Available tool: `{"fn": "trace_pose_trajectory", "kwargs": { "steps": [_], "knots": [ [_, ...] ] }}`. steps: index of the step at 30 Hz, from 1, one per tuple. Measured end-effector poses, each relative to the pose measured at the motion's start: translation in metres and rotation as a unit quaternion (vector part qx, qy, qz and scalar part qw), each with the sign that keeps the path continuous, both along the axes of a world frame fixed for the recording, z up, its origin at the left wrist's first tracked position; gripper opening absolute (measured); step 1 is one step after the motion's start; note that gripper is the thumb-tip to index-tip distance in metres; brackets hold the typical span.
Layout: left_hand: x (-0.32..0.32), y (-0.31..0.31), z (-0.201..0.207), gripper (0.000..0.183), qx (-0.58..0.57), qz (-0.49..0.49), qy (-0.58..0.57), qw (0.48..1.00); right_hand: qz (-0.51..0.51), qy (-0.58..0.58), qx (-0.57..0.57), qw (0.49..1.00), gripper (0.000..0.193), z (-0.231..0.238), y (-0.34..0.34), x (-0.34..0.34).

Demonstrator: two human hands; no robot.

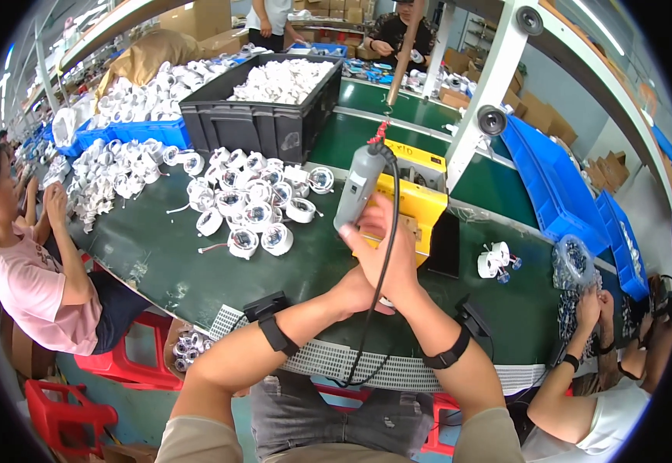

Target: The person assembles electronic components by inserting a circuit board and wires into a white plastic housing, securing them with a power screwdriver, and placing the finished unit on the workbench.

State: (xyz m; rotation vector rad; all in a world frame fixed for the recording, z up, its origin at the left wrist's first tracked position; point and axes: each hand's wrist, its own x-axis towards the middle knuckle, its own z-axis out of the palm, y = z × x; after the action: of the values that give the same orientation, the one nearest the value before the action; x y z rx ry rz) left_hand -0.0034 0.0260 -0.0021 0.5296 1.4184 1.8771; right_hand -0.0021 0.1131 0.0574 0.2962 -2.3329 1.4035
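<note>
A grey electric screwdriver (359, 185) hangs tilted from a red cord, its black cable running down in front of my right hand. My right hand (390, 243) is around the screwdriver's lower end, thumb at its tip and fingers partly behind it. Lower down, my left hand (359, 292) lies close to the table, its fingers hidden by my right wrist. A sliver of a white part (386, 302) shows beside it; whether the left hand holds it is hidden. Behind both hands stands a yellow machine (409, 208).
Round white housings (255, 204) with circuit boards lie left of centre. Behind are a black crate (251, 127) and a blue bin (147, 131). A few housings (496, 261) sit right. Co-workers work at left (42, 255) and right (575, 393). A white post (490, 100) rises behind the machine.
</note>
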Motion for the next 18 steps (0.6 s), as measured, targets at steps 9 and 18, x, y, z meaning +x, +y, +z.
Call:
{"fn": "trace_pose_trajectory", "kwargs": {
  "steps": [9,18],
  "knots": [
    [-0.006,0.004,-0.014,0.052,0.015,-0.03,-0.058,0.998,0.089,0.021,-0.032,0.995,0.073,-0.01,-0.024,-0.04],
    [-0.004,0.004,0.003,0.027,-0.081,0.097,-0.089,0.988,0.059,0.278,-0.353,0.891,0.051,0.041,0.001,-0.015]
  ]
}}
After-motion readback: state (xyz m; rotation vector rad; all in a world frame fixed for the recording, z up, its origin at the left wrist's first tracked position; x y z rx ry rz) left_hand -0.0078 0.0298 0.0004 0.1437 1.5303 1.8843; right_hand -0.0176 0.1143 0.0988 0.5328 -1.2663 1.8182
